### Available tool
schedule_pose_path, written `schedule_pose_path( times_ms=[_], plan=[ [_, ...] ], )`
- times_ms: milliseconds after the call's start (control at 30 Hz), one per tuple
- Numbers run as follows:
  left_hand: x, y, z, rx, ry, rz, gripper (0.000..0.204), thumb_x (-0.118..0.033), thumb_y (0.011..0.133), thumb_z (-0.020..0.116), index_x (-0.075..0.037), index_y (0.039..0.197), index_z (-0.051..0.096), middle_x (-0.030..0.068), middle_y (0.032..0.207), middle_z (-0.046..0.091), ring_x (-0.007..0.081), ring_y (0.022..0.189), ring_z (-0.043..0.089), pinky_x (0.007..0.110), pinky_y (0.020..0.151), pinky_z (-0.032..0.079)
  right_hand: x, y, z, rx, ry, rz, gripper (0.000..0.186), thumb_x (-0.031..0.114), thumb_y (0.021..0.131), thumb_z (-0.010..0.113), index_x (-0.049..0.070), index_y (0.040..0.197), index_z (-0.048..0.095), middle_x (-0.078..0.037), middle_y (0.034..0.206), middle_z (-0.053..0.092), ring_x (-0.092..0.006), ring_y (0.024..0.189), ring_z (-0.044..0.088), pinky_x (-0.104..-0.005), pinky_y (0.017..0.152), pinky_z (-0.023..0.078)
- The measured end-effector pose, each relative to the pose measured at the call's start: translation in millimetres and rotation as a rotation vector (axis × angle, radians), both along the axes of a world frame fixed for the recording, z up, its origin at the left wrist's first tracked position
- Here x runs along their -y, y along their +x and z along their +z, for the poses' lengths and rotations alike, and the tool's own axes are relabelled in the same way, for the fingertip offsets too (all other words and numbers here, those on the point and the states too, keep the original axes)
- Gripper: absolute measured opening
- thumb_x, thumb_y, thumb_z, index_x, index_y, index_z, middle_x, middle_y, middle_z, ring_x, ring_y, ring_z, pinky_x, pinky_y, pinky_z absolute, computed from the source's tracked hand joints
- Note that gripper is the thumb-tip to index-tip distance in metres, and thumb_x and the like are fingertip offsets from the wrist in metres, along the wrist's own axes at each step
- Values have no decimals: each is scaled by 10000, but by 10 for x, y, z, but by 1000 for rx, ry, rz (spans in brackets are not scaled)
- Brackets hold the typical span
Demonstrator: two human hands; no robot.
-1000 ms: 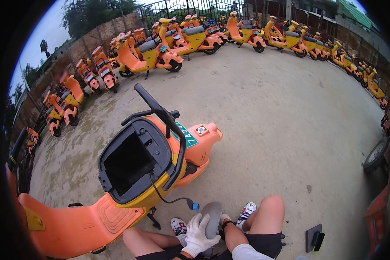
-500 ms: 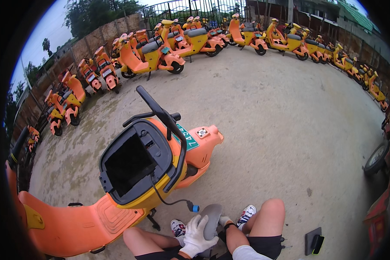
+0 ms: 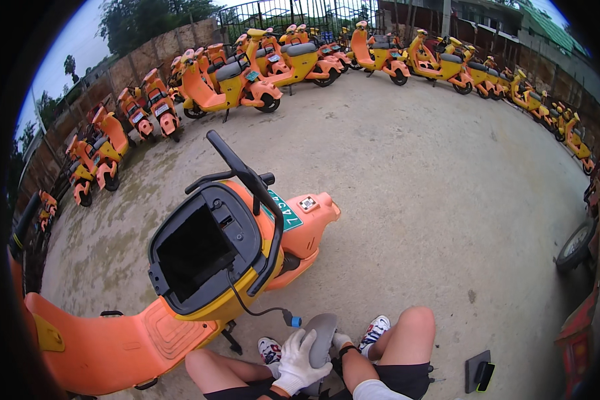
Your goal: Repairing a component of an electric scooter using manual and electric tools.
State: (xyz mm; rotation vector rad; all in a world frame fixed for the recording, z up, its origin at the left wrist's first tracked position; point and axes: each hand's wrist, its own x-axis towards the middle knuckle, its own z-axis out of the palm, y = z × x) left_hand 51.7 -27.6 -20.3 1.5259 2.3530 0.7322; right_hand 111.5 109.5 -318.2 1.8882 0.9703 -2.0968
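Gloved left hand [image 3: 298, 361] (grip closed) holds grey cover [image 3: 321, 337].

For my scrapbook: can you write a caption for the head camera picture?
Gloved left hand resting on a grey cover beside an orange scooter with its seat compartment open, in a yard full of scooters.

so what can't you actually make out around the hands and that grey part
- Left hand, head view: white glove hides the fingers' grip on the grey rounded part.
- Right hand: mostly hidden behind that part; only the wrist shows.
- Part's underside: hidden by the knees.
- Cable's blue plug: too small for detail.
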Motion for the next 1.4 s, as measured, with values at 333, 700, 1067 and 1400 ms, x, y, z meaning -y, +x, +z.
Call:
schedule_pose_path(
  times_ms=[333, 700, 1067, 1400],
  plan=[
    [-41, 38, 27, -58, -30, -29, 965, -448, 608, 814, -90, 1411, 416, 254, 1357, 395, 444, 1285, 389, 513, 1079, 337, -85, 76, 288, -29, 71, -43, 223, 210, 883, 566, 44, 784, 679, -123, 761, 668, -263, 701, 641, -405, 614, 481],
    [-145, 89, -78, -12, 58, -60, 941, -469, 608, 804, -139, 1407, 435, 239, 1352, 413, 443, 1295, 386, 546, 1061, 326, -225, 290, 634, -70, -12, -182, 188, 153, 887, 565, 53, 750, 646, -113, 680, 616, -277, 589, 572, -410, 561, 439],
    [-201, 119, -27, 6, 26, -72, 936, -467, 610, 802, -149, 1409, 434, 241, 1365, 401, 441, 1312, 369, 545, 1073, 318, -250, 327, 434, -13, 34, -104, 228, 177, 896, 598, -21, 950, 699, -155, 893, 697, -294, 723, 666, -421, 641, 515],
    [-116, 83, -49, -3, -4, -49, 952, -490, 615, 799, -157, 1424, 424, 241, 1385, 391, 434, 1328, 357, 542, 1088, 301, -156, 247, 680, -59, -19, -173, 195, 184, 894, 607, 12, 927, 693, -136, 852, 683, -250, 692, 659, -398, 602, 509]
  ],
)
